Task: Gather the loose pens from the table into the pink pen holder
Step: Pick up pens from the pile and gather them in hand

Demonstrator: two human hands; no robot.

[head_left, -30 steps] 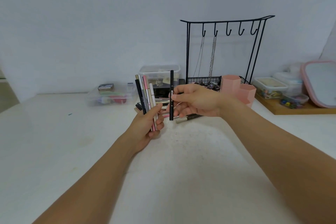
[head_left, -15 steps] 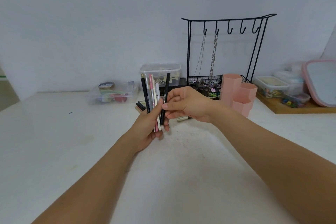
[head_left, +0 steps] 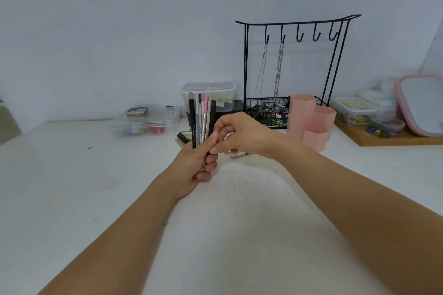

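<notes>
My left hand grips a bundle of pens upright above the white table; it has black, grey, pink and beige barrels. My right hand sits right against the bundle with curled fingers and pinches a black pen at the bundle's right side. A few loose pens lie on the table behind my left hand. Another pen end shows under my right hand. The pink pen holder, with three hexagonal cups, stands to the right of my right hand.
A black wire rack with hooks, chains and a basket stands behind the holder. A clear tub and a flat clear box sit at the back. At far right are a wooden tray, small containers and a pink-rimmed lid.
My right hand brought the black pen leftward from apart to against the bundle in my left hand. The view shifted slightly.
</notes>
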